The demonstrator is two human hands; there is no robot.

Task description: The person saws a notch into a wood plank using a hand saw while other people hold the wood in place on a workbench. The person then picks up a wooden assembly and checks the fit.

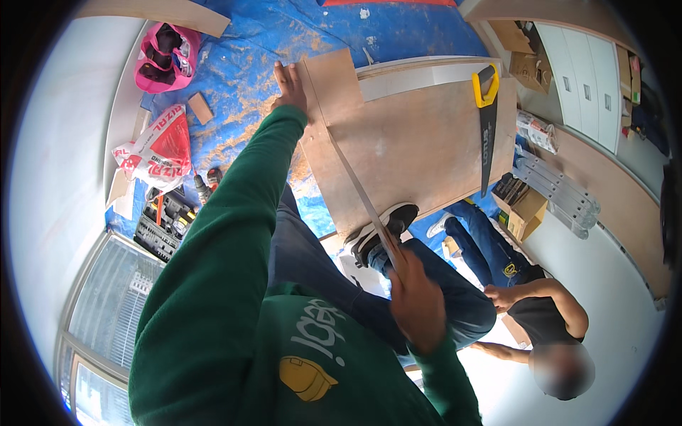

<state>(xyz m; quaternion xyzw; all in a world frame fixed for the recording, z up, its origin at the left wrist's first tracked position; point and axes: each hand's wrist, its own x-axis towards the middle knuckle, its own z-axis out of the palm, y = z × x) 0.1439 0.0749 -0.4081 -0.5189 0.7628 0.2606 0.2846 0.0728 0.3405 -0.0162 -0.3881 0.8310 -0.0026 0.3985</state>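
Observation:
My right hand (419,302), partly smeared by motion, is closed around the handle end of a handsaw (355,177). The saw's thin blade runs up and away to a plywood board (412,156), meeting it at the end of a straight cut line. To the left of that line my left hand (290,89) presses down on the board's far left part, fingers stretched out. My shoe (383,231) rests on the board's near edge. A second handsaw (487,128) with a yellow and black handle lies on the board's right side, touched by neither hand.
Sawdust covers the blue floor sheet (263,35). Leftward are a pink bag (167,57), a red-white plastic bag (162,145), a drill (202,188) and a toolbox (160,234). At right are a cardboard box (526,213), a folded ladder (558,188) and a seated person (533,298).

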